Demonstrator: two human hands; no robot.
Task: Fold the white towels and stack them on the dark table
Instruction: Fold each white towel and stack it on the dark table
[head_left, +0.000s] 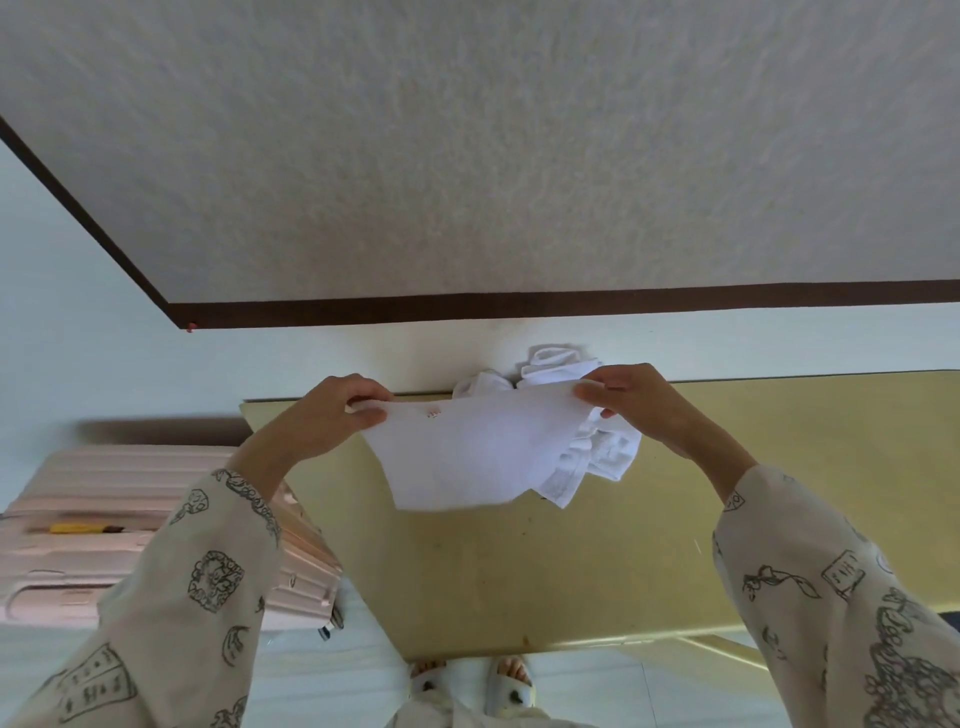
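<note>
Towel (467, 452) held by two hands; perhaps two more behind.

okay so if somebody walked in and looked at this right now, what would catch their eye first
First, the white towel stretched in mid-air at centre, its top corners pinched by the left hand and the right hand above the yellowish table. Behind it, crumpled white towels lie heaped at the table's far edge against the wall. A pale pink suitcase stands to the left.
</note>
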